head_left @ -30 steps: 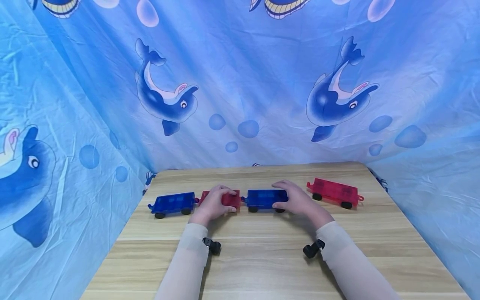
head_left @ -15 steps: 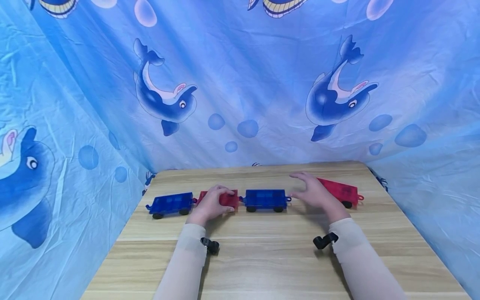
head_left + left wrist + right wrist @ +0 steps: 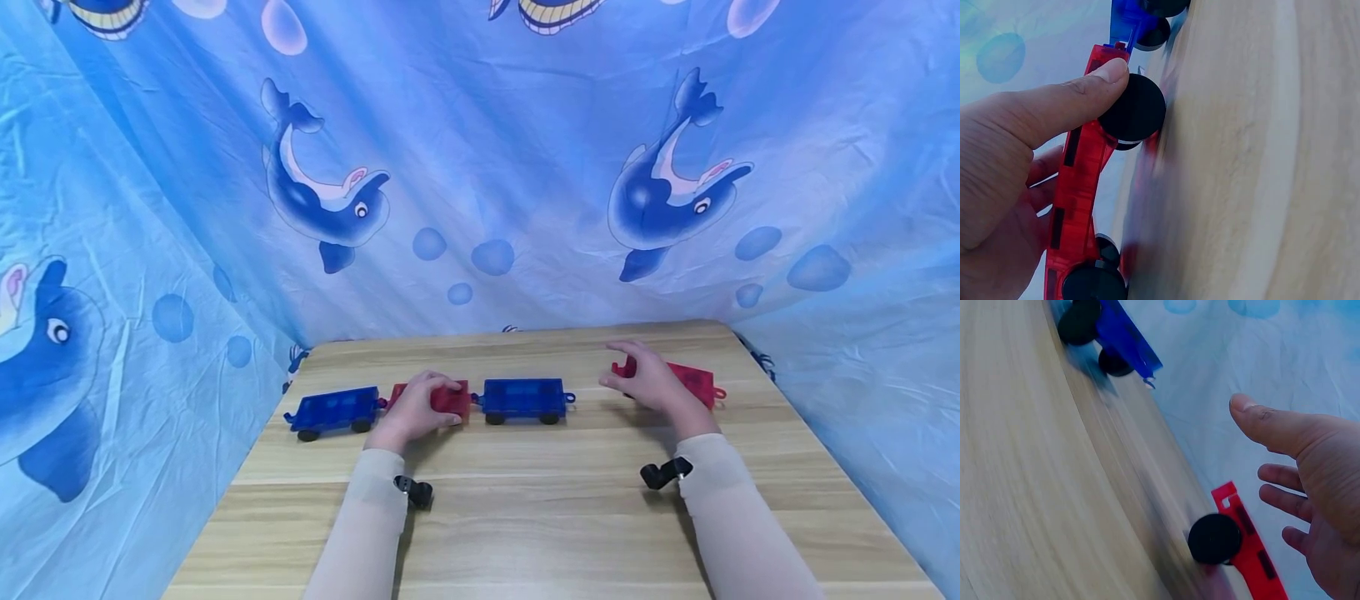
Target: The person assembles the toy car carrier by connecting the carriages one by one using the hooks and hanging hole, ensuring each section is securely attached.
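My left hand (image 3: pixel 412 407) grips a red translucent toy train car (image 3: pixel 452 402), thumb on the near side by a black wheel in the left wrist view. A blue car (image 3: pixel 337 410) is joined to its left end. Another blue car (image 3: pixel 523 398) joins it on the right, its loop end pointing right. Over a separate red car (image 3: pixel 696 383) at the right hovers my right hand (image 3: pixel 647 379). In the right wrist view its thumb and fingers are spread apart, beside the red car (image 3: pixel 1259 567) and not touching it. Part of that car is hidden behind the hand.
The cars stand on a wood-grain table (image 3: pixel 525 517), toward its back edge. Behind and at both sides hangs a blue curtain (image 3: pixel 465 167) printed with dolphins. A small black camera (image 3: pixel 666 473) is on the right wrist, another (image 3: pixel 414 492) on the left.
My right hand has let go of the right-hand blue car and moved right, over to the separate red car. The left hand keeps its hold on the middle red car.
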Action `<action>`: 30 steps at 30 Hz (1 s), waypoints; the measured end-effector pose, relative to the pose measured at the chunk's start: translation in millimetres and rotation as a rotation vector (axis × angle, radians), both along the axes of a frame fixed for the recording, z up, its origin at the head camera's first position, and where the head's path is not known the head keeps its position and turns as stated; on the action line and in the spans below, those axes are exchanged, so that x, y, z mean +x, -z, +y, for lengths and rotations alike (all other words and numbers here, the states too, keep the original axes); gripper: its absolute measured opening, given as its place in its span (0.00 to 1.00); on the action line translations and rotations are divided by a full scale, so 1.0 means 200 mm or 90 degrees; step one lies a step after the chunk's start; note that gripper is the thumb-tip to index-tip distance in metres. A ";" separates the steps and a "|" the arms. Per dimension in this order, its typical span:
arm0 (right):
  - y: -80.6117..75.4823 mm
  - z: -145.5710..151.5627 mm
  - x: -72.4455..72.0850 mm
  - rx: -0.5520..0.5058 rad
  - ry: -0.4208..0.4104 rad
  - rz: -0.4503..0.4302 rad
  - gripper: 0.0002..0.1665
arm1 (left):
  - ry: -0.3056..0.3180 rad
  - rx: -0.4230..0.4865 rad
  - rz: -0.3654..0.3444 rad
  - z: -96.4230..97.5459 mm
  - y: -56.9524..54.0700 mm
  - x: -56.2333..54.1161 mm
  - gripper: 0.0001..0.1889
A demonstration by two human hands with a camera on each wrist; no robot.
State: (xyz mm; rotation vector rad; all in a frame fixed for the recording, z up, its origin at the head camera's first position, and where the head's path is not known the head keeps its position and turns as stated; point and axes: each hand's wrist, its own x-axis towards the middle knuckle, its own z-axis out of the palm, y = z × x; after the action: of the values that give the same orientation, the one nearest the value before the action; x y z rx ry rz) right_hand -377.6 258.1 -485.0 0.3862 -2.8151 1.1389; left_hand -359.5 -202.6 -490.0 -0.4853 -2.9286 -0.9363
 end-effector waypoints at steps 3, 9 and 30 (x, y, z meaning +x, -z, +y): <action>0.02 0.03 -0.01 -0.002 0.010 -0.005 0.44 | -0.004 -0.005 0.000 -0.01 0.01 0.00 0.29; 0.03 0.09 -0.03 0.003 0.042 -0.008 0.47 | -0.004 0.004 0.001 -0.02 0.01 -0.01 0.29; 0.11 0.22 -0.02 0.097 0.140 -0.029 0.61 | -0.004 0.003 0.003 -0.05 0.01 -0.01 0.29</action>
State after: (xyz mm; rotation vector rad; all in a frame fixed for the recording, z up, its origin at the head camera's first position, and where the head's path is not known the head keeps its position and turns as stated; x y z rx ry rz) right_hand -380.8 302.4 -506.1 0.0571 -2.9039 0.9046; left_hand -361.7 -211.8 -492.2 -0.4764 -2.9212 -0.9410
